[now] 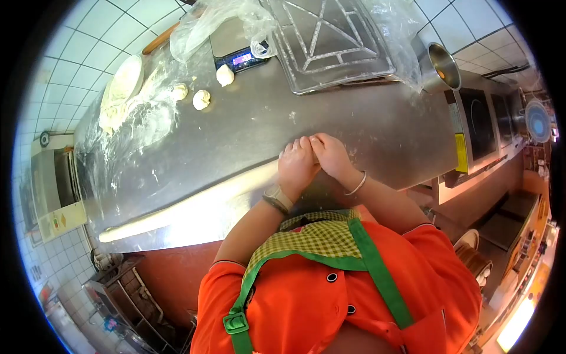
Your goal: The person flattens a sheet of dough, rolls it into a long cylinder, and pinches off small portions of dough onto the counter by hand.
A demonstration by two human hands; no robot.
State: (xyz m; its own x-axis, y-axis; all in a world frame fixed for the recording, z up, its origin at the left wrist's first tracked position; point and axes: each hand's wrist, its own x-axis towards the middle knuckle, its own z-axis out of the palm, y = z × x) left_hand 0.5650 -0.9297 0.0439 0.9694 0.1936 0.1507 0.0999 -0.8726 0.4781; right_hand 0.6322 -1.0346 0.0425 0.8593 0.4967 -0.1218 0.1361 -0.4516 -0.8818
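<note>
A long rope of dough (194, 197) lies along the near side of the steel worktable, thin at its left tip and thicker toward my hands. My left hand (296, 167) is closed over its right end, fingers curled down. My right hand (336, 156) presses against the left one, its fingers closed around the same end. My palms and fingers hide that end of the dough. Two small dough pieces, one round lump (201, 100) and one paler lump (224, 75), sit farther back near a digital scale (242, 59).
Flour and a dough mass (112, 115) lie at the back left of the steel table (247, 130). A floured metal tray (336, 85), plastic bags (203, 26) and a steel pot (433, 74) stand along the back. Cooktops (477, 121) are at the right.
</note>
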